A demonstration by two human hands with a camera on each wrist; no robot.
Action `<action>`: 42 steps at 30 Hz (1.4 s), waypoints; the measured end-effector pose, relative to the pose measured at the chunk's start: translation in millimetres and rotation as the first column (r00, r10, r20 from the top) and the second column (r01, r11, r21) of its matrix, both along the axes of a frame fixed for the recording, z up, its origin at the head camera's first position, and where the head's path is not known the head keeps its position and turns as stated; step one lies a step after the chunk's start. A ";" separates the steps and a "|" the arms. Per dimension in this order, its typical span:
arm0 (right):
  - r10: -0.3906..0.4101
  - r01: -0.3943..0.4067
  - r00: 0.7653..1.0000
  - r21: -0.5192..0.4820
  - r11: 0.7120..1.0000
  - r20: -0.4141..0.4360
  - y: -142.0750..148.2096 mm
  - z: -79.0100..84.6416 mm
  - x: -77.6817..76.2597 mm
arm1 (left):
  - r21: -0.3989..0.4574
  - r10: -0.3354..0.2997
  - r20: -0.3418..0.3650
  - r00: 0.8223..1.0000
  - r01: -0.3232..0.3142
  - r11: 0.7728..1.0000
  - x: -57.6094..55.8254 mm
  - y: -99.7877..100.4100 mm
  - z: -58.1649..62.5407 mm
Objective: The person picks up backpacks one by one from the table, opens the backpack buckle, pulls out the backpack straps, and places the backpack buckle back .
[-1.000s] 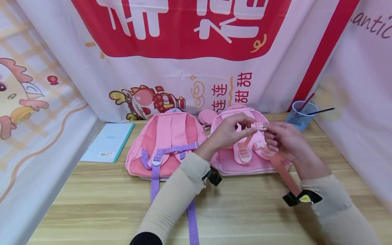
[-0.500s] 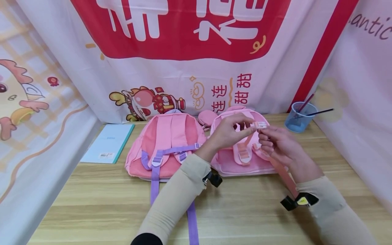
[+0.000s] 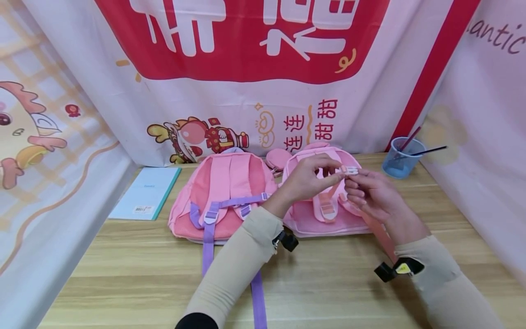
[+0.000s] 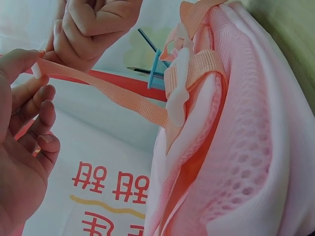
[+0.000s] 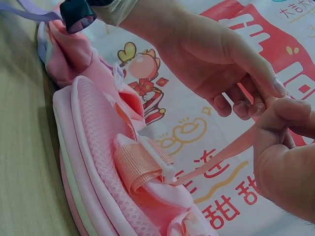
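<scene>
My left hand (image 3: 310,178) pinches a white plastic strap buckle (image 3: 350,170) between thumb and fingertips, above the right-hand pink backpack (image 3: 304,224). From the other side, the curled thumb and fingers of my right hand (image 3: 376,194) pinch the buckle's right end. An orange strap (image 4: 125,101) runs taut from the buckle down to a white adjuster (image 4: 178,98) on the backpack in the left wrist view. Fingers cover the buckle in the right wrist view. Another orange strap (image 3: 380,233) hangs below my right hand.
A second pink backpack (image 3: 230,178) with purple straps (image 3: 258,297) lies to the left. Beyond it rests a light blue notebook (image 3: 148,192). A blue cup (image 3: 400,160) holding two thin sticks stands at the back right, beside the fabric wall.
My right hand has shifted a little left and closer to my left hand, gripping at the buckle. My left hand has stayed nearly still, and the backpacks lie as before.
</scene>
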State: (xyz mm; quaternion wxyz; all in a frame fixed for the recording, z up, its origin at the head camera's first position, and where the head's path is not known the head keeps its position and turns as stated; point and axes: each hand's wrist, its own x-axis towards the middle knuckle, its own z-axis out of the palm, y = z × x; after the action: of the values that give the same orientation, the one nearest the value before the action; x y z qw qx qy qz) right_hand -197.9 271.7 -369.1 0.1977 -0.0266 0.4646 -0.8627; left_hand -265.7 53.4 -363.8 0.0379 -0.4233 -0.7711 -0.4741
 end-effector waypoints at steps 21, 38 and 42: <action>-0.059 0.129 0.983 0.426 0.895 -0.175 11.5 10.5 -4.1 | -0.036 -0.009 -0.087 0.996 0.006 0.999 -3.6 2.8 -0.2; -0.130 0.185 0.976 0.352 0.917 -0.173 8.1 16.2 -1.3 | -0.011 -0.012 0.177 0.984 0.014 1.000 -10.5 20.5 -16.1; -0.129 0.184 0.974 0.324 0.928 -0.185 6.3 17.1 -0.3 | 0.019 -0.014 0.205 0.979 0.010 1.000 -11.3 25.9 -19.1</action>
State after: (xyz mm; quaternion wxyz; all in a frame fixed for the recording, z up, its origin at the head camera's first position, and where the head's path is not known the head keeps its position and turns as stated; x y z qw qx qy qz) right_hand -198.2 278.0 -352.1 0.0918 -0.0241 0.6210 -0.7780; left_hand -277.0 79.3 -382.8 -0.0408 -0.3765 -0.7642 -0.5220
